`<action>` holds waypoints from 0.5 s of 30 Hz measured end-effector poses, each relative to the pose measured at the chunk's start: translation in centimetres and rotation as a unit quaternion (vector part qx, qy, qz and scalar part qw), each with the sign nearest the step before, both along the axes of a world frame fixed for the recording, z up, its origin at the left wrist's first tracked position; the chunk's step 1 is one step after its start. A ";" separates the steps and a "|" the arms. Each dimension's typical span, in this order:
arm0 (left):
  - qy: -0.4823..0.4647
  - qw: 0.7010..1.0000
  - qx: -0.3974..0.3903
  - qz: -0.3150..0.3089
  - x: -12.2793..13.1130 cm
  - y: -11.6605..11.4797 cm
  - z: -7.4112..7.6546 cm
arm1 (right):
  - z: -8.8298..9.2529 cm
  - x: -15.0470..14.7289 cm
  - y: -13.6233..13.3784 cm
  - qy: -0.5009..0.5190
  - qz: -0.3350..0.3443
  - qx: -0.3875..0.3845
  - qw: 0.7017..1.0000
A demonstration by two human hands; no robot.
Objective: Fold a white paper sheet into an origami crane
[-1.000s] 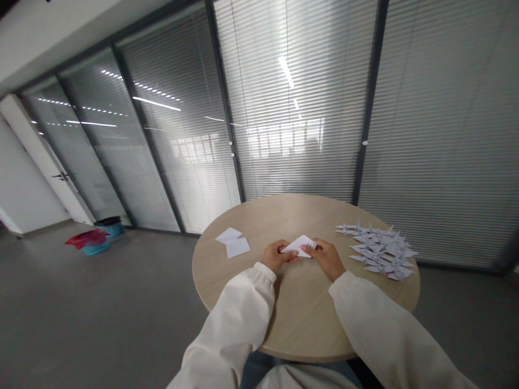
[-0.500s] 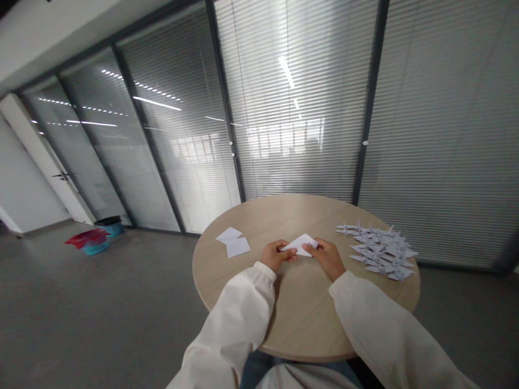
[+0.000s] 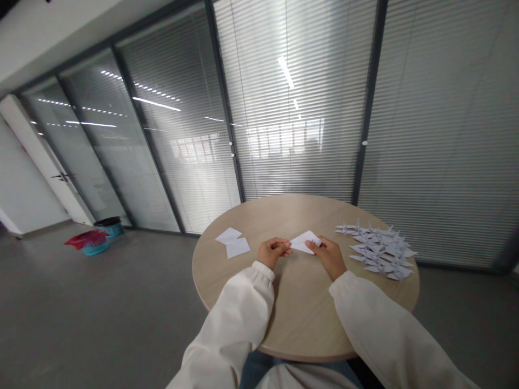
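Note:
A white folded sheet of paper (image 3: 302, 242) is held up between my two hands, over the middle of the round table (image 3: 302, 308). My left hand (image 3: 274, 252) pinches its narrow left tip between thumb and fingers. At the wider right end, my right hand (image 3: 327, 255) grips it with the thumb on top and the fingers behind. White paper squares (image 3: 237, 247) lie on the table to the left of my left hand. Right of my right hand sits a cluster of several folded paper cranes (image 3: 383, 249), their pointed ends sticking out.
Glass partitions with blinds (image 3: 295, 108) stand right behind the table. On the floor at the far left are a blue bin with a red liner (image 3: 91, 243) and another with a black liner (image 3: 113, 226). A white door (image 3: 48, 162) is beyond them.
My left hand has shifted slightly left, its fingers now at the paper's tip. The paper has moved a little to the right, and my right hand still grips its right end.

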State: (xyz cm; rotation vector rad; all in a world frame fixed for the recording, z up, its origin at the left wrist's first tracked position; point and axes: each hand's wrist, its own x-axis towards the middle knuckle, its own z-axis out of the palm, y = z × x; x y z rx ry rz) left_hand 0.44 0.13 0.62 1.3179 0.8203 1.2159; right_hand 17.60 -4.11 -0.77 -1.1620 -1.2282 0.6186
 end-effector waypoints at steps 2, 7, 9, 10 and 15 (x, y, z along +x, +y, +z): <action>-0.004 1.000 0.001 -0.002 0.0 0.0 0.0 | 0.0 0.0 0.0 -0.005 -0.007 -0.002 1.000; -0.010 1.000 -0.002 -0.012 -0.1 0.0 0.0 | 0.3 0.0 -0.1 -0.011 -0.019 -0.003 1.000; -0.006 1.000 -0.003 -0.012 -0.1 0.0 0.0 | 0.3 -0.1 -0.2 -0.007 -0.018 -0.005 1.000; -0.003 1.000 -0.004 -0.012 -0.1 0.1 -0.1 | 0.3 -0.1 -0.2 -0.005 -0.017 -0.006 1.000; 0.001 1.000 -0.006 -0.012 -0.1 0.3 -0.1 | 0.1 0.0 0.0 -0.001 -0.013 -0.001 1.000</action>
